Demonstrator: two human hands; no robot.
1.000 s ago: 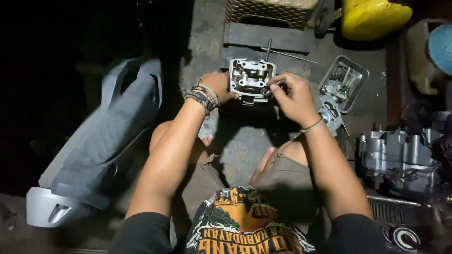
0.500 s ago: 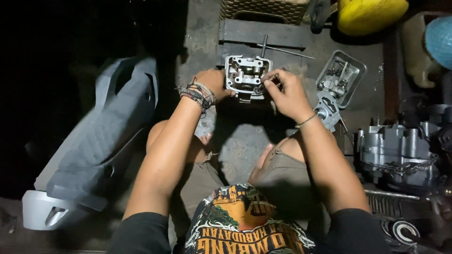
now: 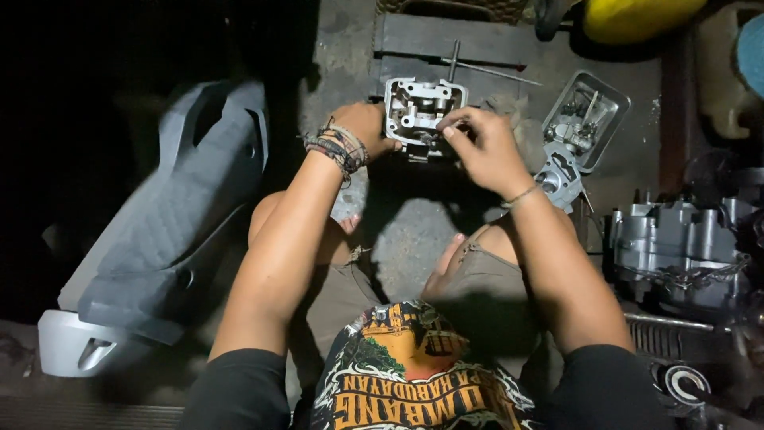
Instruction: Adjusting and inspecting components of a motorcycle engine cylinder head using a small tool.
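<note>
Head view shows the left hand [image 3: 368,129] gripping the left side of a metal cylinder head [image 3: 422,111], fingers curled round its edge. Right hand [image 3: 485,147] pinches fingertips [image 3: 450,127] closed on its right rim, though what they hold is too small to tell. A grey tray [image 3: 589,119] lies right of the fingers.

A dim motorcycle repair workshop: around the cylinder head [image 3: 422,115] on bare concrete lie a grey scooter body panel [image 3: 171,231] to its left, an engine block [image 3: 684,251] to its right, and a metal cover [image 3: 589,119] just beside it.
</note>
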